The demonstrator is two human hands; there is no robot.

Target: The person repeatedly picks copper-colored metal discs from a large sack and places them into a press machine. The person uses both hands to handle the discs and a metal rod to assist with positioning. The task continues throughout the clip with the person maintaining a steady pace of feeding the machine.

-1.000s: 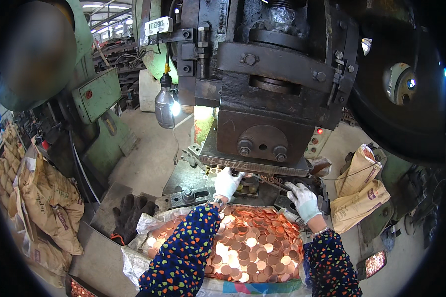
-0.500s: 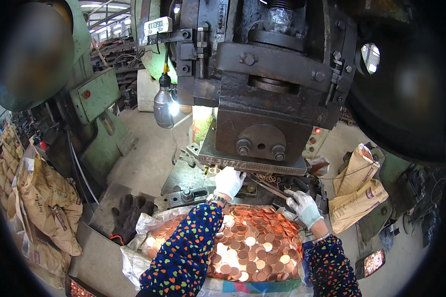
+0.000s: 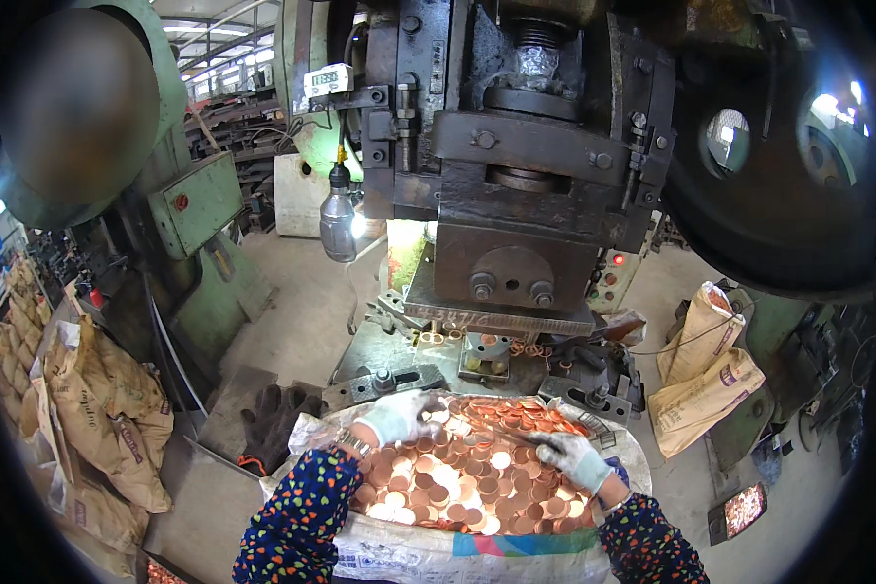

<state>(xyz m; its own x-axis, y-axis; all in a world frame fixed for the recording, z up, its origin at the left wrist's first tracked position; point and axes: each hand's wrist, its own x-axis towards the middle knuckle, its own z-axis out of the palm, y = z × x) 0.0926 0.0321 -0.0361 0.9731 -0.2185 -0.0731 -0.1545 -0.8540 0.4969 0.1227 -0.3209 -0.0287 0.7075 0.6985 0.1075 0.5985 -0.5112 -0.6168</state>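
Observation:
My left hand, in a white glove, is over the left part of a heap of round copper discs. Its fingers are smeared, and whether they hold a disc cannot be made out. At the heap's right side my right hand, also gloved, is closed around a long thin metal tool that looks like tweezers; it points left across the discs and is blurred. The discs lie in a white woven sack. Beyond them a small lower die stands under the raised press block, apart from both hands.
Copper rings lie beside the die. A bolted clamp and dark gloves are at the left. A lamp hangs by the press. Paper sacks stand right, more sacks left. A dark flywheel fills the upper right.
Both hands have drawn back from the die toward me, over the discs. My left hand moved left and nearer; the right hand brought the tweezers-like tool down over the heap. The view shifted slightly.

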